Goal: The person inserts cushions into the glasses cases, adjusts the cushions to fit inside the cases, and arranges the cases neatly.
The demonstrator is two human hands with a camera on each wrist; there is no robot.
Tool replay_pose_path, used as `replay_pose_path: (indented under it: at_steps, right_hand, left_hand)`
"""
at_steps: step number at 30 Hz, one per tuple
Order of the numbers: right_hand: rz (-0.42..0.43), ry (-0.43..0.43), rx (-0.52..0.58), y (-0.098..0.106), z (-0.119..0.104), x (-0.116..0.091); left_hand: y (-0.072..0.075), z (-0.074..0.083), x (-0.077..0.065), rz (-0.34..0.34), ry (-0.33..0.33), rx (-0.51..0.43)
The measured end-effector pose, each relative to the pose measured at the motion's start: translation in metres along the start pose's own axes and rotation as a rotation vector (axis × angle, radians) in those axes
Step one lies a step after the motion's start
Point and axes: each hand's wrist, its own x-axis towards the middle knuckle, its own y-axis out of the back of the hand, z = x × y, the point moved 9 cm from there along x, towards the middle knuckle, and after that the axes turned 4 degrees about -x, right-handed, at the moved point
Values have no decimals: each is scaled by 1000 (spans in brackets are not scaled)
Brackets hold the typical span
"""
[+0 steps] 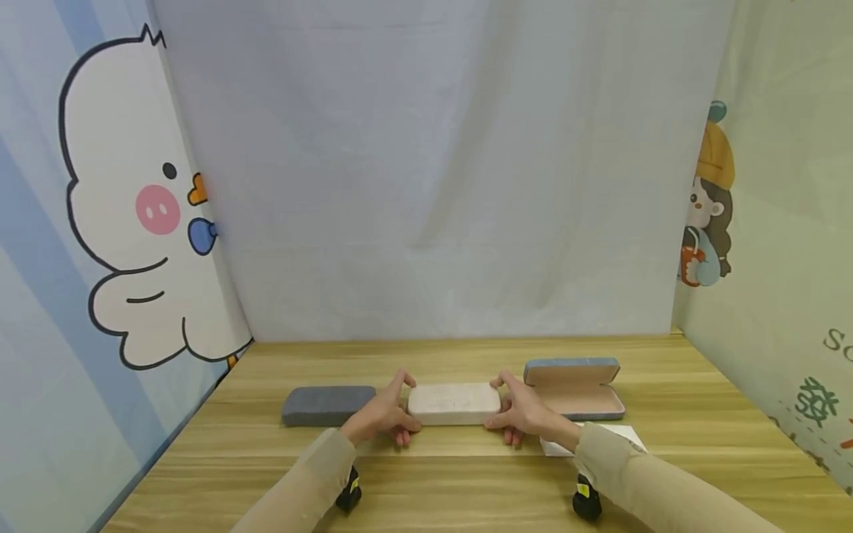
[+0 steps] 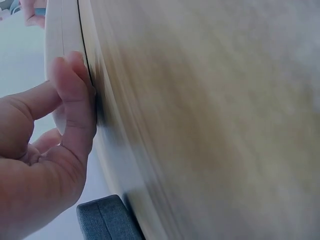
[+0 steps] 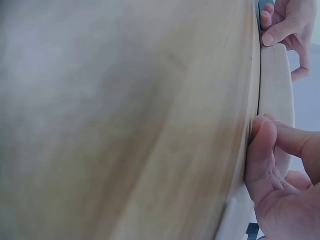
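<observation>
Between both hands [image 1: 385, 414] [image 1: 525, 414]: cream round-cornered case [image 1: 455, 403].

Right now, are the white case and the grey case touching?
Apart: the head view shows table and the left hand between white case and grey case.

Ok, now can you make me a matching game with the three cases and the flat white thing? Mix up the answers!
1. White case
2. Grey case
3. Blue case
4. Flat white thing

A. Lid up, pinkish inside
B. Partly hidden by the right sleeve
C. Between the left hand and right hand
D. Left end of the row

Pairs: 1-C, 2-D, 3-A, 4-B
</observation>
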Motion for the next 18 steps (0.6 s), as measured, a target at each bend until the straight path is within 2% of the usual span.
replay_pose_path:
  at_steps: [5, 10, 14, 18]
  right_hand:
    - [12, 1, -18, 0, 0, 0]
    - [15, -22, -35, 3, -6, -2]
    - [23, -32, -49, 11, -13, -6]
    - [25, -29, -50, 22, -18, -12]
  left_hand:
    - [0, 1, 0, 26, -1, 25]
    - [0, 4, -3, 25, -4, 48]
    - [2, 10, -6, 34, -6, 131]
    - [6, 22, -9, 77, -33, 231]
